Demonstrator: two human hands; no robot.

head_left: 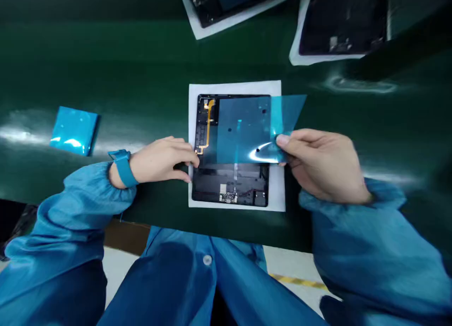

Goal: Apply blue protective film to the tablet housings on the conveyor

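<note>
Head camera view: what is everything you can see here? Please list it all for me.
open tablet: one, black inside, middle of the bench
white sheet: one, white, under the open tablet
orange cable: one, orange, inside the tablet at upper left
blue film: one, clear blue, over the tablet's upper part
blue pad: one, shiny blue, lying on the bench at far left
other devices: two, black on white sheets, at the top edge
bench: one, dark green, under everything
wrist strap: one, blue, on the left wrist
sleeves: two, blue, bottom corners
left hand: one, fingertips at the tablet's left edge
right hand: one, pinching the film's right part
</note>
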